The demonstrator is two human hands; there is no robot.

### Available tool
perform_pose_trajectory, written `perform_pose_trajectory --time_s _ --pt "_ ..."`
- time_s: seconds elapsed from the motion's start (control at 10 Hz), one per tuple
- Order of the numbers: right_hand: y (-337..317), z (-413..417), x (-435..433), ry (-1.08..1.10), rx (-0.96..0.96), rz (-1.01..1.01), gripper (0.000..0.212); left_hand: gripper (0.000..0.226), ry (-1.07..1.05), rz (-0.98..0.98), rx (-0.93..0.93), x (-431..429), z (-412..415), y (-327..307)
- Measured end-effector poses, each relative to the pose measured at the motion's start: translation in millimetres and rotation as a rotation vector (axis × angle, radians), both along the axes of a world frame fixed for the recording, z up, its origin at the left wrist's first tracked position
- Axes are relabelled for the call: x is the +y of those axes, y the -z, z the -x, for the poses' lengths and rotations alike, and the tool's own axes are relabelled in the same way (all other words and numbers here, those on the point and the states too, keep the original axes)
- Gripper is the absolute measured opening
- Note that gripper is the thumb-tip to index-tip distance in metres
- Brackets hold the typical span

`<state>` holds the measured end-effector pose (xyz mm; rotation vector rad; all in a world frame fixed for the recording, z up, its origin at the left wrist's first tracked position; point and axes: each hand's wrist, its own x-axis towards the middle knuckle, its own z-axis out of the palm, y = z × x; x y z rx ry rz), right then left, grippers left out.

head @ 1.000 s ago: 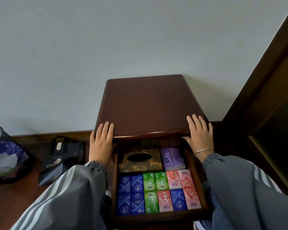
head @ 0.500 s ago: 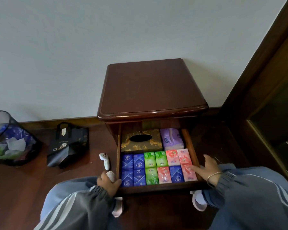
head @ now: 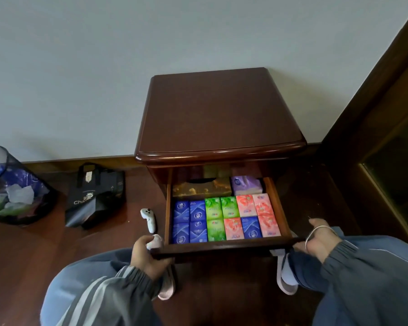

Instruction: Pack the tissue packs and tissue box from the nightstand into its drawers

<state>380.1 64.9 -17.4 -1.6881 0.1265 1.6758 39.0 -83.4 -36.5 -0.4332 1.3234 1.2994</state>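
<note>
The dark wooden nightstand (head: pixel 219 114) has a bare top, and its drawer (head: pixel 224 246) is pulled out toward me. Inside lie several small tissue packs (head: pixel 225 217) in blue, green and pink rows, with a gold-patterned tissue box (head: pixel 201 188) and a purple tissue pack (head: pixel 245 185) behind them, partly under the top. My left hand (head: pixel 146 254) grips the drawer front at its left corner. My right hand (head: pixel 320 238), with a thin bracelet, grips the front at its right corner.
A white controller (head: pixel 149 218) lies on the wooden floor left of the drawer. Further left stand a black paper bag (head: pixel 94 196) and a mesh bin (head: pixel 12 184) with rubbish. A dark wooden cabinet (head: pixel 386 137) rises at the right. My knees and slippers sit below the drawer.
My hands left the nightstand top's front edge, dropped to the drawer's front corners and now grip the front panel. My view has pulled back and up.
</note>
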Motion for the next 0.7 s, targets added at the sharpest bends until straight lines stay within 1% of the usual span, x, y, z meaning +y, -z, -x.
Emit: perform_pose_trajectory --time_s 0.1,0.2,0.3,0.4,0.5,0.6,0.7 --pt "-2.3 16.7 27.0 0.079 -0.001 -0.088 0.044 0.023 -0.076 -0.122 -0.017 28.7 9.1 4.0" --pt "2.3 33.0 55.9 0.211 0.109 -0.198 0.048 0.055 -0.142 -0.185 -0.096 62.7 20.7 8.4" --pt "6.9 45.5 79.7 0.206 0.231 -0.243 0.065 0.066 -0.101 -0.231 -0.058 94.4 30.9 13.6" --pt "14.8 54.4 97.3 0.17 0.284 -0.281 0.068 0.064 -0.002 -0.247 0.003 117.3 35.1 10.5" --pt "15.4 56.5 97.3 0.112 0.255 -0.265 0.066 0.061 0.084 -0.231 0.013 117.1 34.6 8.5" --pt "5.5 52.9 90.0 -0.014 0.162 -0.23 0.057 0.052 0.159 -0.14 0.094 113.0 39.5 -5.9" --pt "-26.5 46.7 68.1 -0.032 -0.098 -0.288 0.043 0.043 0.17 -0.066 0.275 95.3 44.7 -39.5"
